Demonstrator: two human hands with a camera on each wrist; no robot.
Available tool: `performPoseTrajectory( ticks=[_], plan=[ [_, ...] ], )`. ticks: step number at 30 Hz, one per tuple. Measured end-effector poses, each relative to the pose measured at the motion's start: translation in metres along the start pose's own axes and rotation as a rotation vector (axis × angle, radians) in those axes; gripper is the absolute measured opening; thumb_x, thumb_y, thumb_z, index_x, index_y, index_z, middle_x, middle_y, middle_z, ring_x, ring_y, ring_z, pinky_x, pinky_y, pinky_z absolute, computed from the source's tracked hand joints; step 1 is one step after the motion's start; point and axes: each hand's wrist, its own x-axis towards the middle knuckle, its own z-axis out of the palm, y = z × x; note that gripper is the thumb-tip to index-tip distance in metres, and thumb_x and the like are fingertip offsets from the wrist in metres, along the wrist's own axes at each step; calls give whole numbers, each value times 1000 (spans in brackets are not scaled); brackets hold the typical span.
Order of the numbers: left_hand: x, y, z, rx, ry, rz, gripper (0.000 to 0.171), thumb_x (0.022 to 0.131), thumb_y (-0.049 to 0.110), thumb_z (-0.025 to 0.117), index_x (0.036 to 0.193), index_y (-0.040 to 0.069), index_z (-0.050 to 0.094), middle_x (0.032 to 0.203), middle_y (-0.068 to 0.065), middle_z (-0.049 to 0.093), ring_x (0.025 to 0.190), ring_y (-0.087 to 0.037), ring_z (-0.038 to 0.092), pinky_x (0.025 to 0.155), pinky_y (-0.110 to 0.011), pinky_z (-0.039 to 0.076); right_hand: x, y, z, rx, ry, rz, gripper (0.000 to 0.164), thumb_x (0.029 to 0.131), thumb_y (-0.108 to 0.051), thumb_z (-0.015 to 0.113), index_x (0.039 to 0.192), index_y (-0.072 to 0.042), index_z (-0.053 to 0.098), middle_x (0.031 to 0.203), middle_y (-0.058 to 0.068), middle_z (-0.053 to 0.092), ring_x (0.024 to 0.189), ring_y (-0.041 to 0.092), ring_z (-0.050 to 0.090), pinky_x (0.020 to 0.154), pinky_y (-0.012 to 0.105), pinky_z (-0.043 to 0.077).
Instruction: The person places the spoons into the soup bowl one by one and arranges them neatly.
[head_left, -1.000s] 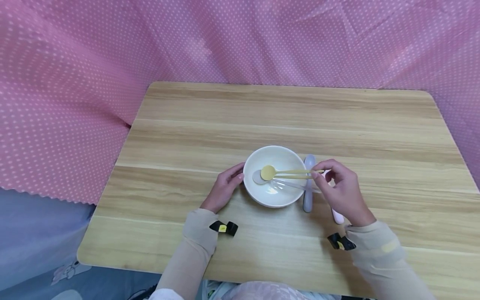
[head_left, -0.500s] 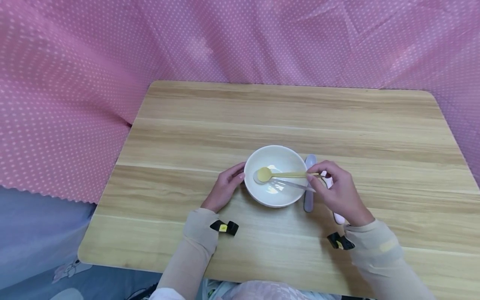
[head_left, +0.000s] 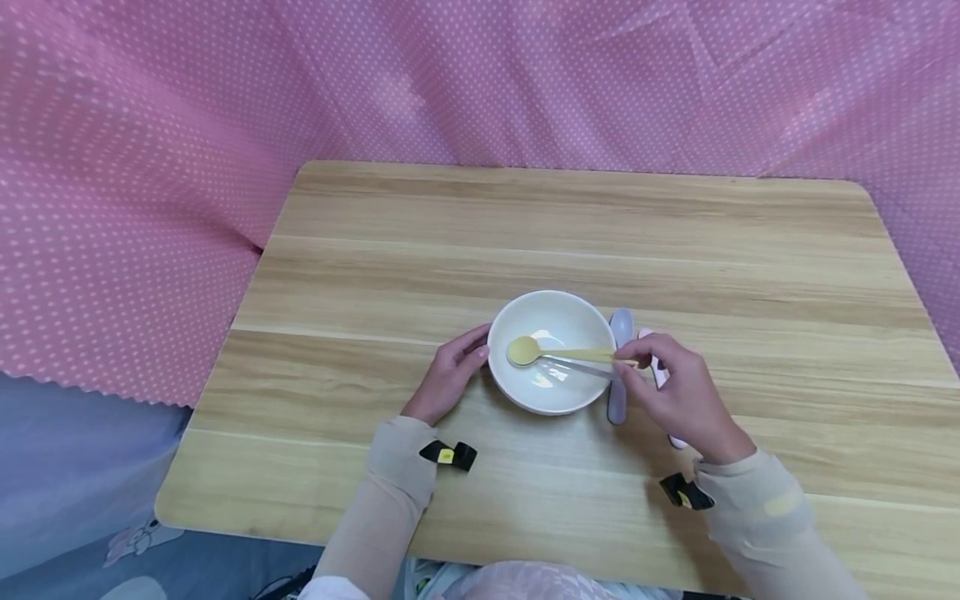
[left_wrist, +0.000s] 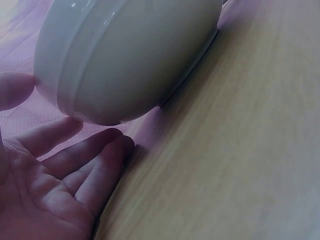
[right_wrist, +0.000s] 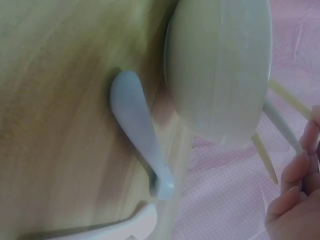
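A white bowl (head_left: 551, 392) stands on the wooden table. My left hand (head_left: 447, 379) touches its left side from outside, fingers mostly straight; in the left wrist view fingertips (left_wrist: 70, 125) meet the bowl's wall. At the right rim my right hand (head_left: 678, 392) pinches a yellow spoon (head_left: 525, 351) by its handle. The spoon's head is inside the bowl, overlapping a pale spoon (head_left: 581, 367) whose handle crosses the rim. In the right wrist view a second yellow handle (right_wrist: 265, 157) sticks out past the rim, beside the pale handle (right_wrist: 282, 125).
A lavender spoon (head_left: 617, 404) lies on the table (head_left: 525, 225) just right of the bowl. A pale pink spoon (right_wrist: 115, 231) lies farther right, partly hidden under my right hand in the head view. Pink dotted cloth (head_left: 480, 83) hangs behind the table.
The yellow spoon's head has shifted slightly left and down over the pale spoon, and the two yellow handles have come together in the head view. My left hand and the bowl stay nearly still.
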Motion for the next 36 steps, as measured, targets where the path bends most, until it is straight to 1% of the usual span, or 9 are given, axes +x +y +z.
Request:
performPoseTrajectory(
  ticks=[4, 8, 13, 15, 17, 21, 27, 31, 36],
  plan=[
    [0, 0, 0, 5, 0, -10, 46, 99, 30, 47, 141, 12, 43, 144, -1, 45, 133, -13, 41, 111, -30, 33, -3, 1, 1, -26, -10, 34, 15, 81, 3, 67, 92, -7, 66, 82, -2, 58, 77, 14, 48, 63, 20, 39],
    [0, 0, 1, 7, -3, -14, 46, 99, 31, 47, 141, 13, 43, 144, 0, 45, 132, -10, 41, 111, -28, 33, -4, 1, 1, -53, -2, 36, 15, 81, 3, 66, 91, -7, 66, 82, -1, 58, 78, 14, 48, 62, 21, 40],
    [0, 0, 0, 8, -5, -21, 47, 98, 33, 47, 141, 14, 43, 144, 1, 45, 133, -11, 41, 111, -29, 33, -7, 1, 3, -125, 25, -1, 14, 78, 3, 68, 88, -6, 67, 78, -2, 57, 74, 11, 47, 57, 22, 39],
    [1, 0, 0, 8, -7, -16, 46, 98, 33, 47, 141, 15, 43, 144, 2, 45, 132, -10, 41, 111, -29, 33, -9, 1, 3, -140, 46, -21, 14, 77, 4, 69, 87, -5, 67, 76, -2, 57, 72, 11, 47, 55, 21, 38],
    [1, 1, 0, 4, -8, -8, 46, 99, 31, 47, 141, 14, 44, 144, 1, 45, 132, -11, 41, 111, -29, 33, -10, 2, 4, -139, 61, -22, 14, 76, 4, 69, 87, -4, 66, 74, -1, 56, 70, 13, 46, 53, 18, 36],
    [1, 1, 0, 5, -10, -5, 46, 99, 31, 47, 141, 14, 43, 144, 1, 45, 132, -11, 41, 111, -29, 33, -13, 2, 5, -126, 54, 29, 13, 78, 3, 67, 89, -4, 66, 75, 0, 56, 68, 17, 46, 50, 15, 35],
    [0, 0, 0, 9, -11, -23, 47, 98, 34, 47, 141, 15, 43, 145, 1, 45, 133, -12, 41, 112, -31, 33, -14, 2, 8, -111, 39, 120, 10, 81, 0, 65, 90, -4, 66, 76, 3, 57, 63, 19, 45, 47, 17, 34],
    [0, -1, 0, 12, -8, -14, 47, 99, 33, 47, 141, 14, 43, 144, 0, 45, 132, -12, 41, 111, -31, 33, -15, 1, 8, -104, 28, 167, 8, 83, -2, 64, 90, -5, 66, 77, 5, 58, 59, 14, 41, 45, 18, 34],
    [0, -2, -1, 16, -4, -3, 47, 99, 31, 47, 141, 12, 42, 145, -1, 44, 133, -12, 41, 111, -30, 33, -14, 0, 9, -96, 2, 203, 8, 84, -5, 64, 92, -6, 67, 78, 5, 59, 58, 10, 40, 45, 18, 35]
  ],
)
